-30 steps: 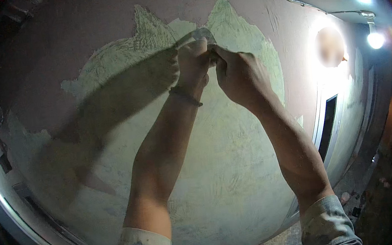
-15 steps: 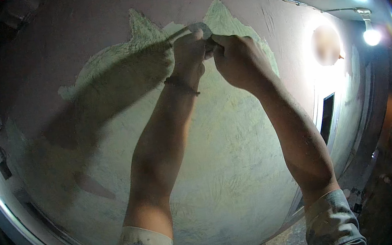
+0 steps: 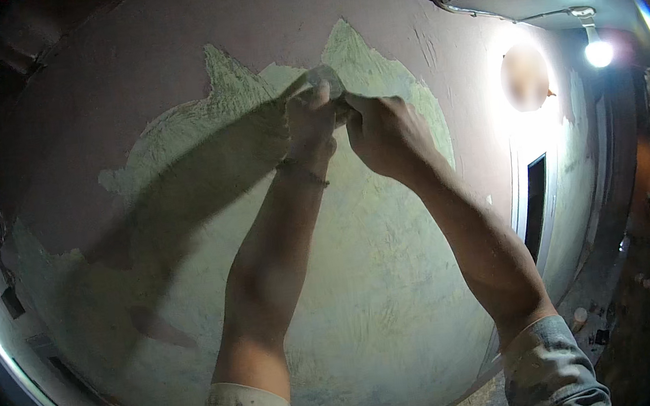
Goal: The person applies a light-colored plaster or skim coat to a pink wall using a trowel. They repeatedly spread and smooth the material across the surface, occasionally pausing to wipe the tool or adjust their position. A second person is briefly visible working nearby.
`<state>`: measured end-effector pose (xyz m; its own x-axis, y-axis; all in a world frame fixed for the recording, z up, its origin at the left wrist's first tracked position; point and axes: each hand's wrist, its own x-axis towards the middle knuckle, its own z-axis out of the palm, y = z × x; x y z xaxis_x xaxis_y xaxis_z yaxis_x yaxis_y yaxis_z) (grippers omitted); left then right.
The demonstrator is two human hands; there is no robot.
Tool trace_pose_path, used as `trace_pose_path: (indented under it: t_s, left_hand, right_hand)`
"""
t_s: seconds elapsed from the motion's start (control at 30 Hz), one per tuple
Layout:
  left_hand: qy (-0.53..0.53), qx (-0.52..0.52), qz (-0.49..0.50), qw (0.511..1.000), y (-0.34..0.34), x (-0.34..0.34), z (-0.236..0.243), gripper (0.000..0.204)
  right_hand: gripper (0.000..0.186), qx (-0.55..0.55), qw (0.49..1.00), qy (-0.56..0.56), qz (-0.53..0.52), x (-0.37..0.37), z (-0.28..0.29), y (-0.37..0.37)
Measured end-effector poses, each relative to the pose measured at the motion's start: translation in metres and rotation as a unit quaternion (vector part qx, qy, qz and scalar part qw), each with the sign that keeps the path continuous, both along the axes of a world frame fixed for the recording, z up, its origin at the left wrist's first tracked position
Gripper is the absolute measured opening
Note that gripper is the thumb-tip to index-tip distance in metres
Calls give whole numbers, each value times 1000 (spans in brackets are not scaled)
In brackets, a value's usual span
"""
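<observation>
Hands, left hand (image 3: 308, 121) and right hand (image 3: 385, 133), close together on a flat trowel (image 3: 322, 83) pressed high against the green-plastered wall (image 3: 366, 294), where uneven pressure could gouge the wet coat, left of the bright lamp (image 3: 598, 53).

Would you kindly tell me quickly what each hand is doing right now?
Left hand: closed on the pale flat scraping tool against the green-patched wall.
Right hand: closed, gripping the same tool.
</observation>
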<state>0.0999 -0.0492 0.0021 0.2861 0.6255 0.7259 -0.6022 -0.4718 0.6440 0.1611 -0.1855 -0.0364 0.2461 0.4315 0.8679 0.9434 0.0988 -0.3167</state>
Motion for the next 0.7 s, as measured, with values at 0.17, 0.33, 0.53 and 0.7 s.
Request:
trace_pose_path:
  t_s: [0.17, 0.33, 0.53, 0.7]
  left_hand:
    - [4, 59, -45, 997, 4, 0, 2, 8]
    - [-19, -34, 25, 999, -3, 3, -4, 9]
    - [26, 0, -62, 998, -3, 3, -2, 5]
    - [-51, 120, -129, 983, 9, 9, -4, 13]
  right_hand:
    - [31, 48, 999, -9, 11, 3, 6, -4]
    - [31, 56, 998, -39, -5, 11, -3, 4]
    - [34, -26, 998, -30, -42, 15, -1, 1]
    - [34, 17, 1000, -14, 6, 16, 5, -6]
